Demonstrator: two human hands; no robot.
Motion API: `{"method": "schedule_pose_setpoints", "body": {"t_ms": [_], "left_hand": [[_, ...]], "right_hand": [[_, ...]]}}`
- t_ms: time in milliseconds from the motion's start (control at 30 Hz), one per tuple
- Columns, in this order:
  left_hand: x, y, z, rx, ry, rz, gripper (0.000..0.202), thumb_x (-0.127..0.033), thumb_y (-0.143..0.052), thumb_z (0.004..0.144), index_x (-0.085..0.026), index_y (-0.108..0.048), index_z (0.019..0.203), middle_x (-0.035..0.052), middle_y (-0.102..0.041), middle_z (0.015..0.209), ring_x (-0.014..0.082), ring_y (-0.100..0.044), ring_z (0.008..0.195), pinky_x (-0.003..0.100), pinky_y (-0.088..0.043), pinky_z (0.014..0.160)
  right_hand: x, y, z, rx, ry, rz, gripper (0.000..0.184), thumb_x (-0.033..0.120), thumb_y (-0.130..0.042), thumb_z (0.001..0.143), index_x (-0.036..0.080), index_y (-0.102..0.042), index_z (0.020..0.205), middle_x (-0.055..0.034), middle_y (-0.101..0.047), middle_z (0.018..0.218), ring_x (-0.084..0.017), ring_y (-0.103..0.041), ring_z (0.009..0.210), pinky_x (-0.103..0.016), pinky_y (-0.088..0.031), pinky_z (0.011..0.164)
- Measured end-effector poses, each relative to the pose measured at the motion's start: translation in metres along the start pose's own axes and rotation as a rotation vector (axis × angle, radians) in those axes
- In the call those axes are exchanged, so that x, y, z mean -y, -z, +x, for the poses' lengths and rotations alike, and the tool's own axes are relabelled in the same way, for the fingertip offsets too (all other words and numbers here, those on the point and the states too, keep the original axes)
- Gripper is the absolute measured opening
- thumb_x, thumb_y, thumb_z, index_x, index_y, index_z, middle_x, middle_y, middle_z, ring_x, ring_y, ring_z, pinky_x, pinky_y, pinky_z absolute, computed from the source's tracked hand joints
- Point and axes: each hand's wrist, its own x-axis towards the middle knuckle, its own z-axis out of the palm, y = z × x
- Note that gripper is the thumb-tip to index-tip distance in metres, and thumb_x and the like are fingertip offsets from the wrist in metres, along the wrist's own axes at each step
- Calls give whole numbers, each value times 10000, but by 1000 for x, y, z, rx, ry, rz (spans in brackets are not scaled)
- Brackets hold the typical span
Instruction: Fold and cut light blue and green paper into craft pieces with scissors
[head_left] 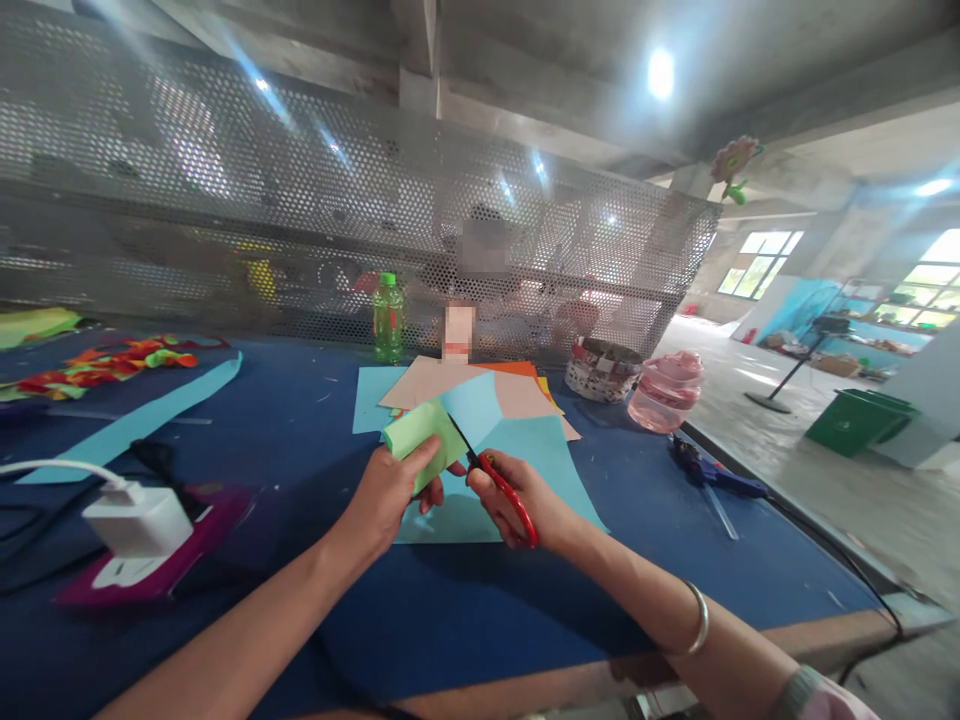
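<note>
My left hand (390, 492) is closed on a folded piece of light green paper (421, 440), held just above the blue table (525, 610). My right hand (525, 500) grips red-handled scissors (504, 490) whose dark blades meet the right edge of the green paper. Beneath both hands lies a light blue sheet (540, 460), and a stack of pink, orange and blue sheets (465, 390) spreads out behind it.
A green bottle (388, 317) stands by the perforated metal screen (337, 230). A woven basket (602, 370), a pink jar (666, 390) and a blue glue gun (712, 475) lie at the right. A white charger (139, 518), a long blue strip (135, 420) and coloured scraps (112, 362) lie left.
</note>
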Motion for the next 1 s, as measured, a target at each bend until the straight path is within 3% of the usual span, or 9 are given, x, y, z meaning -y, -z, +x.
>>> {"method": "schedule_pose_setpoints", "body": {"t_ms": [167,433,700,1000], "left_hand": [[1,-1,-1,32,32,-32,260,-401,-636,719,-148,-578,714,-33,-520,404,113,-480,335,207,-341,333],[4,-1,-3,73,14,-39,235,-370,-624,762,-141,-573,746,-2,-618,565,92,-504,354,197,-343,332],[7,0,-1,78,14,-37,227,-368,-618,773,-146,-576,753,-16,-600,540,98,-507,347,200,-343,325],[8,-1,-2,84,38,-16,250,-380,-611,768,-142,-576,699,-25,-538,405,97,-479,325,188,-328,328]], "right_hand": [[8,0,-1,14,-24,28,545,712,-471,801,181,-498,917,98,-390,511,-53,-386,349,-174,-354,332],[20,-3,-2,-19,-65,96,563,728,-524,750,185,-492,892,111,-369,507,-39,-354,322,-166,-287,314],[14,-2,2,-18,-87,91,612,706,-529,766,127,-590,956,105,-372,470,-45,-342,294,-183,-270,287],[8,-2,3,-42,-89,-22,561,687,-485,808,140,-577,894,97,-395,383,-69,-373,259,-176,-255,276]]}}
